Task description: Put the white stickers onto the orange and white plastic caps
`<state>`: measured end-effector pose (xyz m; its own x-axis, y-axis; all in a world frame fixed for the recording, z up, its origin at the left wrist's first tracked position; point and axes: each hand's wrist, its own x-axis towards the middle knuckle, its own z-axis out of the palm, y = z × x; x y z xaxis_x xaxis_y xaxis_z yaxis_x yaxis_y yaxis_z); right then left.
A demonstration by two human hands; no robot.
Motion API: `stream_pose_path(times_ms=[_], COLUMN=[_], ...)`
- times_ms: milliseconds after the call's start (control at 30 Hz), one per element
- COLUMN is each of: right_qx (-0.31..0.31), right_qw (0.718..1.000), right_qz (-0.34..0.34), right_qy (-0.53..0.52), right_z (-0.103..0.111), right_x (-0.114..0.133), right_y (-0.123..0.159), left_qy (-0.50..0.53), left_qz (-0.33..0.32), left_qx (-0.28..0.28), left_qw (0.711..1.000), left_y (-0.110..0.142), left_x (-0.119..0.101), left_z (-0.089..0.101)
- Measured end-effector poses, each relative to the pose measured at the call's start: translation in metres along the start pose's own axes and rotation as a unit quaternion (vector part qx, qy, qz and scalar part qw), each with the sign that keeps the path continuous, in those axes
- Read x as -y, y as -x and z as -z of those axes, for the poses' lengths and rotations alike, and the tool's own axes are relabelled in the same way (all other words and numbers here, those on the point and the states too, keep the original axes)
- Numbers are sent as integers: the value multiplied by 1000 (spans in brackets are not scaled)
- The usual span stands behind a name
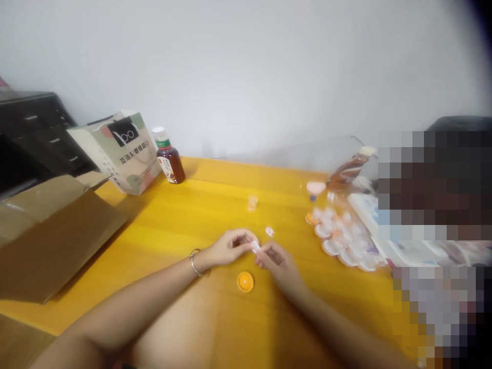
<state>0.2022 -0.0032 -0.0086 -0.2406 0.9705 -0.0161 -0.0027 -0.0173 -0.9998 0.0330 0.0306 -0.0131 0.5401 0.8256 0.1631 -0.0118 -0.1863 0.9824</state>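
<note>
My left hand (230, 247) and my right hand (277, 261) meet over the yellow table (200, 215). Both pinch a small white packet (255, 247) between their fingertips. A bracelet circles my left wrist. Just below the hands an orange round half-shell (245, 282) lies on the table. A small white scrap (269, 231) lies just beyond my right hand. Farther back stands a small clear cup (252, 203).
A heap of white and orange capsule shells in clear plastic (344, 236) lies at the right. A brown drink bottle (169, 158) and a paper gift bag (119, 151) stand at the back left. An open cardboard box (49, 230) is at the left edge. Another bottle (349, 171) lies at the back right.
</note>
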Motion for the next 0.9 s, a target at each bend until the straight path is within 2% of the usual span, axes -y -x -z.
stream_pose_path(times_ms=[133, 233, 333, 433, 533, 633, 733, 833, 900], right_qx=[21, 8, -5, -10, -16, -14, -13, -20, -24], right_qw=[997, 996, 996, 994, 991, 993, 995, 995, 994], right_qz=[-2, -3, -5, 0, 5, 0, 0, 1, -1], right_qy=[-68, -88, -89, -108, -131, -118, -101, -99, -103], right_z=[1, 2, 2, -1, -2, -2, -1, -1, 0], right_x=[-2, -5, -7, -8, -8, -9, -9, -10, -11], right_y=[-2, -4, -4, -3, -3, -4, -4, -4, -5], left_qy=[21, 1, -36, -81, -173, -274, -333, -373, -384], left_qz=[-18, -36, -59, -68, -89, -128, -166, -187, -184], left_qx=[12, -3, -11, -54, -81, -15, 58, 93, 101], left_qw=[1000, 999, 998, 993, 978, 953, 926, 904, 899], left_y=[-2, -3, -3, -5, -11, -23, -37, -47, -48], left_x=[0, 0, -1, -1, 1, 3, 5, 5, 4], left_z=[5, 7, 8, 10, 10, 8, 1, -6, -9])
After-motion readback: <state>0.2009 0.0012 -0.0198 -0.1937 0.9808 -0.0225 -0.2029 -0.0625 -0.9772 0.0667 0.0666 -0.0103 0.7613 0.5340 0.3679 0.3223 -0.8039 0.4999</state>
